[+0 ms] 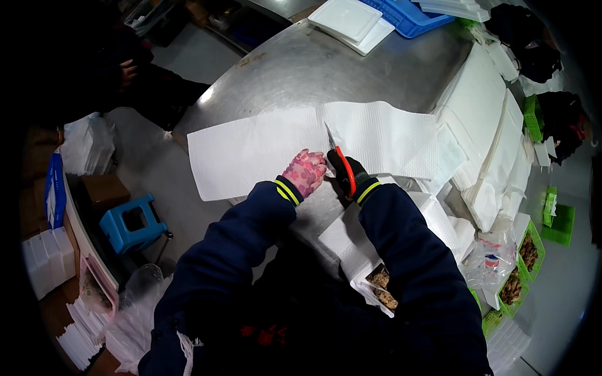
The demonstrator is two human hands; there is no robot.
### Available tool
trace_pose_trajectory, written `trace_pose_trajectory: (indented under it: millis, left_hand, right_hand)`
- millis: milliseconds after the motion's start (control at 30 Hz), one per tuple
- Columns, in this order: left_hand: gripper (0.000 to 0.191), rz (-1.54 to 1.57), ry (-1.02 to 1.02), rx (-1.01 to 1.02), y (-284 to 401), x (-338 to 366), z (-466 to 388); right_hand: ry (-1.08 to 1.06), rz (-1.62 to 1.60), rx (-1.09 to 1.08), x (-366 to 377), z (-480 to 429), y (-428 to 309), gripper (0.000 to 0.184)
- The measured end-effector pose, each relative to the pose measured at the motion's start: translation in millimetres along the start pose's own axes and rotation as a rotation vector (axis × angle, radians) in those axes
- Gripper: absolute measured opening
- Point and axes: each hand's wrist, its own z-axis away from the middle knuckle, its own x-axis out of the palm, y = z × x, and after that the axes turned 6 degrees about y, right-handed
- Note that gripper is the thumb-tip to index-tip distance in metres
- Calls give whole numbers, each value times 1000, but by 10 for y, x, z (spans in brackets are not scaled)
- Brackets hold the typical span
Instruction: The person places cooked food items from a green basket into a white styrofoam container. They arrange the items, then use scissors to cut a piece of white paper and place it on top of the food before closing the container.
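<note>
Across the metal table lies a long white textured paper sheet (254,145), creased near its middle. My left hand (305,172), in a pink flowered glove, is at the sheet's near edge; its fingers are bent, and whether they pinch the paper is unclear. In a dark glove, my right hand (348,170) holds red-handled scissors (347,169), whose blades point away from me over the sheet beside the crease. Under my right forearm, a white paper-lined box (371,293) holds brown lumpy pieces, partly hidden by the sleeve.
Stacked white sheets (475,113) lie along the table's right side. White lids (345,21) and a blue crate (409,16) are at the far edge. Green baskets (534,254) with brown pieces stand at right. A blue stool (131,224) is at left; another person (129,73) is at upper left.
</note>
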Motion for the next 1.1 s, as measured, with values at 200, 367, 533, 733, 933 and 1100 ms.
trace_pose_trajectory:
  millis: [200,367,533,733,933,1100]
  left_hand:
    - [18,15,-70,54,100,-64,-22]
    - [18,7,-104,70,56,7,54]
    - [16,15,-8,143,51,36,79]
    - [15,71,-173,162,91,-30,38]
    - [23,103,-251,95,187,-96,72]
    - [16,113,-210,146,114,-8,209]
  right_hand:
    - [-62,247,-187,-79,-244,391,36]
    - [-65,799,-658,-180,-140,11,36]
    - [-26,-215,506,-58,-99,-555,36]
    - [-9,-273,364,-3,-78,-581,36]
    - [97,132,368,-81,-152,-508,38]
    - [-214,-344,428,-122,-27,-809,24]
